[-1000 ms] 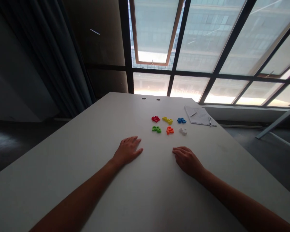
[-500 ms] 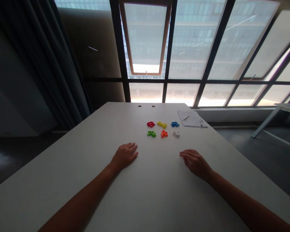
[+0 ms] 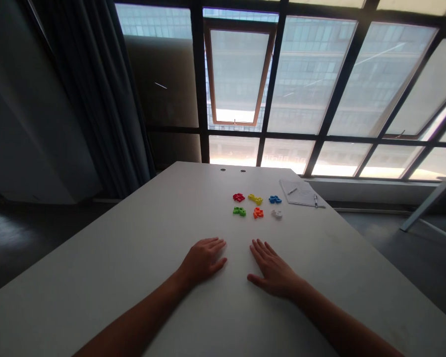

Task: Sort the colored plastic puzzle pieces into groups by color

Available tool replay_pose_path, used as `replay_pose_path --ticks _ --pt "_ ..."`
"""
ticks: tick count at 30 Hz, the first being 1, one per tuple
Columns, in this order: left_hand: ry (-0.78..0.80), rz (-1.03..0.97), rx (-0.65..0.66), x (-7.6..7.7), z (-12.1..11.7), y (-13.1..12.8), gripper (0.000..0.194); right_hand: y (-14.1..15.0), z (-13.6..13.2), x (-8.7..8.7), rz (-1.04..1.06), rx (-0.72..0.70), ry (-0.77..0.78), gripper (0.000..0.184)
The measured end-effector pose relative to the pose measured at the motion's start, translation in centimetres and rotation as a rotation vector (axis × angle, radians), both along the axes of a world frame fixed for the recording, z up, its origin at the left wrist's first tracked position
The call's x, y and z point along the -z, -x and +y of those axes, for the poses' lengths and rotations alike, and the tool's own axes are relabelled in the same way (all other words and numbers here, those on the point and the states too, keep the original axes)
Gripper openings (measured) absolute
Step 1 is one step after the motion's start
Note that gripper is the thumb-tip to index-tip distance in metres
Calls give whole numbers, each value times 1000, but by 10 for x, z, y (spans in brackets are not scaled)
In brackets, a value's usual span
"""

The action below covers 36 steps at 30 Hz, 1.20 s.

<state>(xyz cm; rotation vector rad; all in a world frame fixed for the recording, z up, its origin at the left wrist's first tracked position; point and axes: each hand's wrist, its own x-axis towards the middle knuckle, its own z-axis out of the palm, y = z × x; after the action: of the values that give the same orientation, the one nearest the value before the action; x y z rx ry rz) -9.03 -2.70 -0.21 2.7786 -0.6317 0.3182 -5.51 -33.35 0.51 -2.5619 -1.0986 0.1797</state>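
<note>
In the head view, the empty left hand (image 3: 201,260) rests on the table (image 3: 193,322), fingers nearly together; the empty right hand (image 3: 277,277) has its fingers slightly spread. Untouched beyond them lie green pieces (image 3: 239,211), orange pieces (image 3: 258,213) and white pieces (image 3: 277,214), with red pieces (image 3: 238,197), yellow pieces (image 3: 255,199) and blue pieces (image 3: 275,199) behind.

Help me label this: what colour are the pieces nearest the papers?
The pieces are blue; head view.

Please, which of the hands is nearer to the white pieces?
Right. The right hand lies open on the near side of the white pieces; the left hand is also on the near side, but farther to the left.
</note>
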Motion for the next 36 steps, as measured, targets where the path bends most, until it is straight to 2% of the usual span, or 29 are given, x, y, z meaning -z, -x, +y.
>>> replay_pose_path --ticks 5,9,11,23,32,36 --pt "-13 -14 60 -4 -4 -1 53 0 1 9 2 11 26 98" --pt "-73 51 109 4 -3 -4 74 -2 1 6 15 24 30 97" --pt "-95 96 111 9 -2 -6 78 -2 1 5 24 32 17 96" --pt "-91 52 85 31 7 -17 75 -1 0 5 40 30 -18 93" --pt "-95 64 105 22 1 -8 73 4 -2 0 15 9 49 86" --pt "-93 37 109 23 2 -8 71 4 -2 2 3 13 49 86"
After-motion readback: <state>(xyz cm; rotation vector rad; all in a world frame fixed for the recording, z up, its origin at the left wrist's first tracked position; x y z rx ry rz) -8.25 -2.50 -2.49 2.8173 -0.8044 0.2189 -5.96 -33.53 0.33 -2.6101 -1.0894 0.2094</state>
